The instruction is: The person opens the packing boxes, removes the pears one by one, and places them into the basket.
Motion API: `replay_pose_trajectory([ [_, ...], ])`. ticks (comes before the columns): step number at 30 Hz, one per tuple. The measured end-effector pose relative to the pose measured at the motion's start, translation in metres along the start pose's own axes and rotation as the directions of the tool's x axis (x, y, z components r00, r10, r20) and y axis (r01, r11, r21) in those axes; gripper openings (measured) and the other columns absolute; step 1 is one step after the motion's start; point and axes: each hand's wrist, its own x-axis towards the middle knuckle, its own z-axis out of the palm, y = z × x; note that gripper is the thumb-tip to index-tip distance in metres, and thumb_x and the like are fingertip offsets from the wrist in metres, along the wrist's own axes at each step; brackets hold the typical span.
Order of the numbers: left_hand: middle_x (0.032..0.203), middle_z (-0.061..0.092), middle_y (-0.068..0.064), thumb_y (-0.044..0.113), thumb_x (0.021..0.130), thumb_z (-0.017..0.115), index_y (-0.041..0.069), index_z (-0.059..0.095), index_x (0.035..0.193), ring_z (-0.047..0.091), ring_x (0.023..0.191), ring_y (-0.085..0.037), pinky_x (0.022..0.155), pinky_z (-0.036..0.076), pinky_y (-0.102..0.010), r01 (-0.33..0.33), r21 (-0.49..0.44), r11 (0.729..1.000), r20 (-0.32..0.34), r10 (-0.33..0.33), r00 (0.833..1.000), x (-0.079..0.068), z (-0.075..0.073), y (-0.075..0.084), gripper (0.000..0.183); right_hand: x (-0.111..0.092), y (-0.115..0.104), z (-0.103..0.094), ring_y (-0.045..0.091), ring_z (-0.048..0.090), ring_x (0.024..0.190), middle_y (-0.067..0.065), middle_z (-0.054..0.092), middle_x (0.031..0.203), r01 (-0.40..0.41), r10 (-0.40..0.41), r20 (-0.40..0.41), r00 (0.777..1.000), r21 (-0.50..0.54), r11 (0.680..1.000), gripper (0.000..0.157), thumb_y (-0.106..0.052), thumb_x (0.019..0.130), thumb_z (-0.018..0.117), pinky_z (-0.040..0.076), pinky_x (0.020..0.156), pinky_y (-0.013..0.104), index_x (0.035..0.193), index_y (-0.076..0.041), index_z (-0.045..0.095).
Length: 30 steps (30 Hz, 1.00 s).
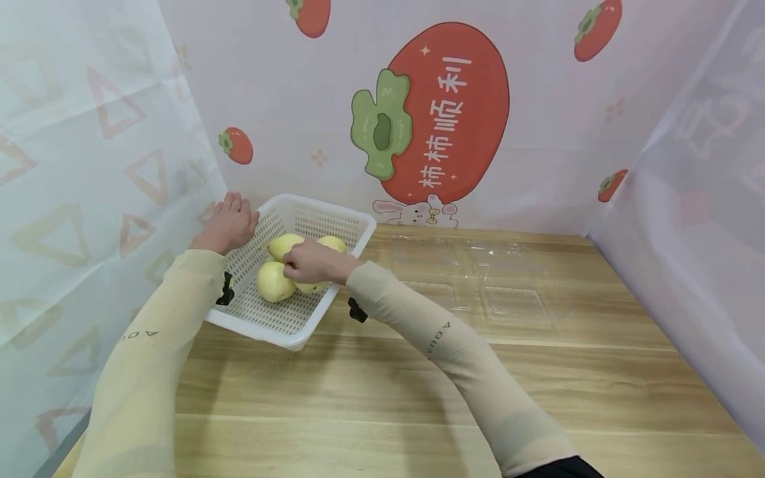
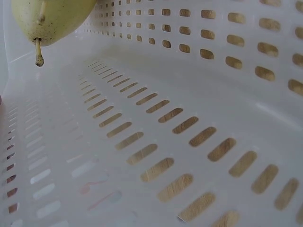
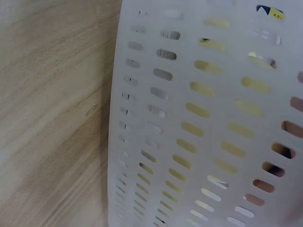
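Several pale yellow-green pears (image 1: 276, 282) lie together in a white perforated plastic basket (image 1: 265, 330). Over them hangs my right hand (image 1: 313, 261), its fingers bent downward among the fruit. The fingertips are hidden, so a hold on a pear cannot be made out. At the basket's left rim is my left hand (image 1: 226, 222), with fingers extended and the thumb side toward the basket. The left wrist view looks into the basket, with a stemmed pear (image 2: 49, 21) at top left. Through the basket wall (image 3: 184, 118), the right wrist view shows yellow fruit and bits of skin.
Clear plastic trays (image 1: 514, 299) lie on the wooden tabletop (image 1: 335, 398) right of the basket. A printed back curtain (image 1: 538, 133) and side curtains (image 1: 66, 199) enclose the table; the left one stands close beside my left hand.
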Motion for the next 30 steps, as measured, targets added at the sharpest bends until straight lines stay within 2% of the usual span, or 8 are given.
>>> replay_pose_trajectory([
  [8, 0.155, -0.001, -0.041, 0.034, 0.106, 0.017, -0.019, 0.008, 0.148, -0.006, 0.147, -0.052, 0.121, 0.002, -0.063, -0.005, 0.002, 1.000, 0.002, 0.005, 1.000, -0.0011, -0.0004, -0.0004, 0.069, 0.0015, 0.0002, 0.0025, 0.005, 0.035, 0.050, -0.008, 0.041, 0.056, -0.075, 0.069, 0.076, 0.995, 0.073, 0.995, 0.037, -0.027, 0.099, 0.045, 0.035, 0.055, 0.016, 0.063, -0.021, 0.043],
  [14, 0.155, 0.002, -0.042, 0.032, 0.106, 0.019, -0.021, 0.010, 0.147, -0.003, 0.147, -0.053, 0.120, 0.004, -0.063, -0.008, 0.020, 1.000, -0.009, 0.008, 1.000, -0.0019, -0.0039, 0.0011, 0.068, 0.0017, -0.0014, 0.0008, 0.003, 0.035, 0.048, -0.008, 0.037, 0.054, -0.075, 0.074, 0.051, 0.996, 0.034, 0.997, 0.038, -0.021, 0.099, 0.049, 0.034, 0.048, 0.014, 0.062, -0.019, 0.040],
  [22, 0.153, 0.002, -0.043, 0.035, 0.106, 0.016, -0.021, 0.010, 0.147, -0.001, 0.146, -0.055, 0.120, 0.005, -0.064, -0.009, 0.034, 0.999, 0.004, 0.009, 1.000, -0.0014, -0.0027, -0.0006, 0.069, 0.0001, -0.0023, 0.0006, 0.004, 0.038, 0.050, -0.008, 0.040, 0.056, -0.089, 0.087, 0.062, 0.994, 0.031, 0.996, 0.035, -0.022, 0.098, 0.050, 0.035, 0.048, 0.014, 0.065, -0.020, 0.042],
  [30, 0.156, 0.003, -0.040, 0.032, 0.107, 0.020, -0.019, 0.010, 0.148, -0.002, 0.147, -0.052, 0.120, 0.004, -0.063, -0.006, 0.036, 0.999, 0.023, 0.005, 1.000, 0.0019, -0.0012, 0.0024, 0.067, -0.0058, 0.0031, -0.0068, 0.006, 0.040, 0.058, -0.006, 0.043, 0.064, -0.100, 0.100, 0.008, 0.995, 0.036, 0.994, 0.031, -0.023, 0.100, 0.048, 0.033, 0.053, 0.016, 0.069, -0.019, 0.045],
])
